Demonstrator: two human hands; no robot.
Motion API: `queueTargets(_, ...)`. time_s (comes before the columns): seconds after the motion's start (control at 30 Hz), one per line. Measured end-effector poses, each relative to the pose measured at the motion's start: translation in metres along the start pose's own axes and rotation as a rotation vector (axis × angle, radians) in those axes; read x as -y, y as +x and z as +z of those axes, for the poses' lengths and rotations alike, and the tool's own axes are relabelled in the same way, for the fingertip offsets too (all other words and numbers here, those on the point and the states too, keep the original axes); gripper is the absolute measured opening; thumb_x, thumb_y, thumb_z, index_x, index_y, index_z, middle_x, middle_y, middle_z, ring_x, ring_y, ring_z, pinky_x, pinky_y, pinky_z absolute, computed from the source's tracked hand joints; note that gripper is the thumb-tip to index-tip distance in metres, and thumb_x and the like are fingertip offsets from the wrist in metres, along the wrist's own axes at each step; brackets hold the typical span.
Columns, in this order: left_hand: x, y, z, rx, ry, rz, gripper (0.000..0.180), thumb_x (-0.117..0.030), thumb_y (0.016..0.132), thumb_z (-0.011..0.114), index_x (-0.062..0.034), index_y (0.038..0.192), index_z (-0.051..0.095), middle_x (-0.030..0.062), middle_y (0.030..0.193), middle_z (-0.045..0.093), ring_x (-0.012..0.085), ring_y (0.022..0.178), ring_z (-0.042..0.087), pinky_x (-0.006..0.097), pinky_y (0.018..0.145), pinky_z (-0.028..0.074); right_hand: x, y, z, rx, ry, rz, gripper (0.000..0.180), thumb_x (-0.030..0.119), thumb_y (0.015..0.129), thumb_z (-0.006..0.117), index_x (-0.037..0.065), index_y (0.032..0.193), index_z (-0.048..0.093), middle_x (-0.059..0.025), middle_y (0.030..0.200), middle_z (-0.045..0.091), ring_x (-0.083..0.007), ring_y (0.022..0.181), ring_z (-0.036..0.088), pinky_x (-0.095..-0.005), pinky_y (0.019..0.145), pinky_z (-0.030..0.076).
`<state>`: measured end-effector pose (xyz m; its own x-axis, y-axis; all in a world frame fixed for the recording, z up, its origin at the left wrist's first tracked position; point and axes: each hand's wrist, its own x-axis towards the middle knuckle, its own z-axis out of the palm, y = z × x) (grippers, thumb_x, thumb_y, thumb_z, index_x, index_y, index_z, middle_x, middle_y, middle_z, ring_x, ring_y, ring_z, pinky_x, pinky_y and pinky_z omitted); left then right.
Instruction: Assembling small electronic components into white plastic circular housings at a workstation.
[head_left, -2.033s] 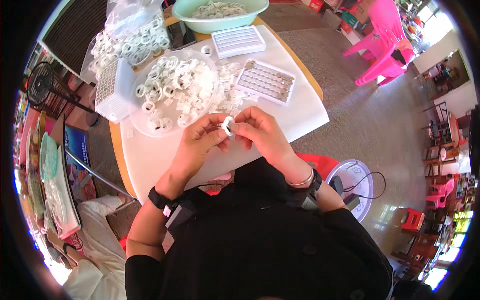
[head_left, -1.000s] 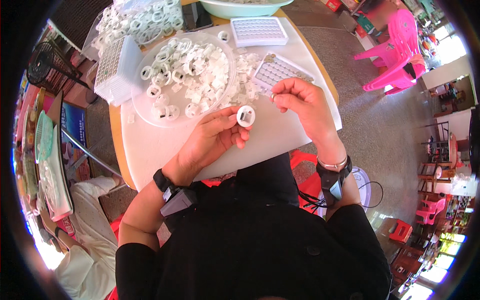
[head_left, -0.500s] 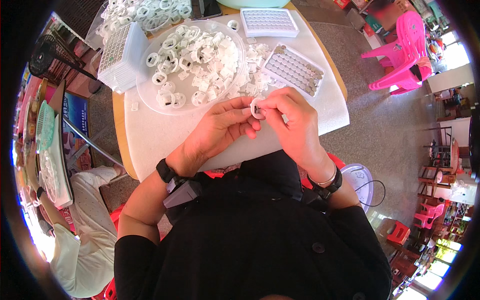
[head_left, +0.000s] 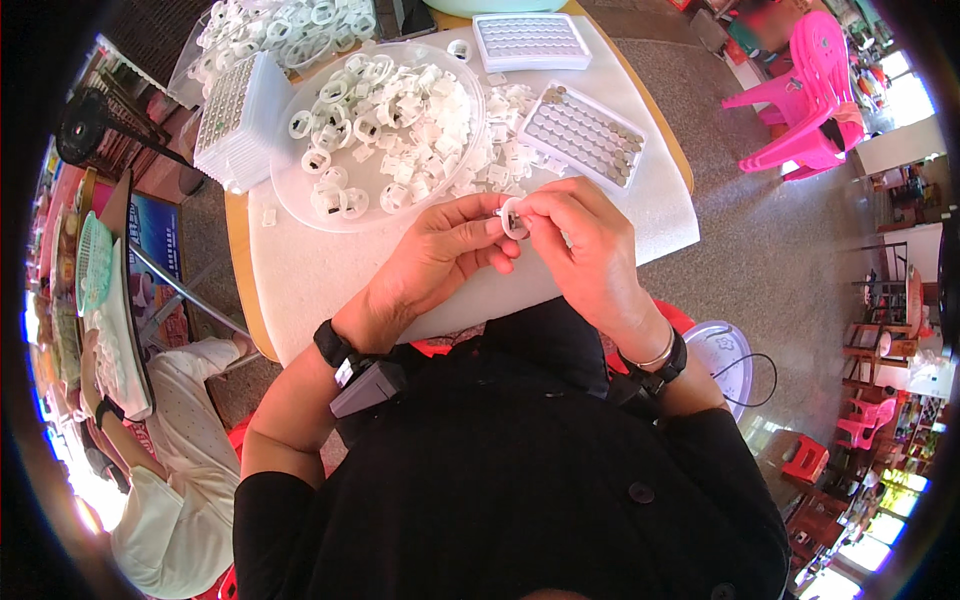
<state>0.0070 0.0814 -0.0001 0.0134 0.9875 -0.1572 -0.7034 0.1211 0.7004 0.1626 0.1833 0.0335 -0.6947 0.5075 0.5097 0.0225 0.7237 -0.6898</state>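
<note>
Over the near part of the white-covered table (head_left: 330,275), my hands meet at a small round white plastic part (head_left: 515,222) with a dark inset. My left hand (head_left: 440,245) pinches its left side between thumb and fingers. The fingertips of my right hand (head_left: 580,235) are closed on its right edge, hiding some of it. Just beyond my hands lies a shallow white tray (head_left: 585,135) with rows of small round metallic discs. A large clear round tray (head_left: 290,205) to the left holds many loose white plastic parts, some ring-shaped with dark insets.
Stacked white trays (head_left: 240,120) stand at the left, and another compartment tray (head_left: 530,42) lies at the back. Loose white pieces (head_left: 505,165) are scattered beside the round tray. A person in white (head_left: 180,480) sits at left. Pink chairs (head_left: 815,95) stand at right.
The round part has turned slightly in my fingers, so more of its dark inset faces up. Both hands stay in nearly the same place. The person at left has shifted an arm.
</note>
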Motion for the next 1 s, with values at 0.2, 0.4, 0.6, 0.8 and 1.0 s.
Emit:
queueTargets(0.2,0.002,0.001,-0.002,-0.007,-0.025,0.014,0.027,-0.008,0.093,0.054,0.0044,0.117,0.054,0.0092,0.102,0.061,0.0162,0.088,0.06,0.028,0.079,0.05,-0.006,-0.001,-0.003,0.077,0.175,0.133,0.01,-0.001,0.082,0.062,0.002,0.091,0.063,-0.0073,0.084,0.061,-0.0195,0.074,0.061,-0.0313,0.065,0.049)
queueTargets(0.4,0.001,-0.001,-0.002,0.014,-0.02,-0.039,0.029,-0.008,0.092,0.055,0.0054,0.118,0.055,0.0109,0.101,0.062,0.0165,0.086,0.061,0.03,0.077,0.051,-0.018,0.005,-0.012,0.246,0.578,0.499,0.01,0.004,0.081,0.066,0.002,0.089,0.061,-0.0015,0.08,0.061,-0.0061,0.071,0.055,-0.0223,0.066,0.045)
queueTargets(0.6,0.002,0.0,-0.005,0.004,-0.009,-0.029,0.029,-0.009,0.092,0.056,0.0055,0.118,0.056,0.0108,0.102,0.063,0.0169,0.086,0.062,0.029,0.076,0.051,-0.005,0.004,-0.013,0.244,0.401,0.42,0.008,0.004,0.082,0.064,0.002,0.089,0.061,-0.0039,0.08,0.062,-0.0104,0.07,0.059,-0.0258,0.062,0.047)
queueTargets(0.8,0.0,0.0,-0.001,-0.036,0.018,-0.024,0.033,-0.01,0.092,0.056,0.0052,0.121,0.053,0.0098,0.101,0.062,0.0147,0.085,0.06,0.026,0.072,0.051,-0.006,-0.004,-0.008,0.112,0.104,0.095,0.009,-0.001,0.083,0.062,0.001,0.092,0.064,-0.0078,0.086,0.062,-0.0153,0.071,0.063,-0.0254,0.059,0.047)
queueTargets(1.0,-0.001,-0.001,0.001,-0.028,0.007,-0.038,0.034,-0.011,0.091,0.057,0.0054,0.121,0.053,0.0094,0.097,0.063,0.0153,0.081,0.061,0.026,0.072,0.051,-0.004,0.0,-0.011,0.095,0.109,0.048,0.008,-0.002,0.083,0.062,0.001,0.091,0.064,-0.0071,0.083,0.062,-0.0142,0.069,0.062,-0.0245,0.058,0.046)
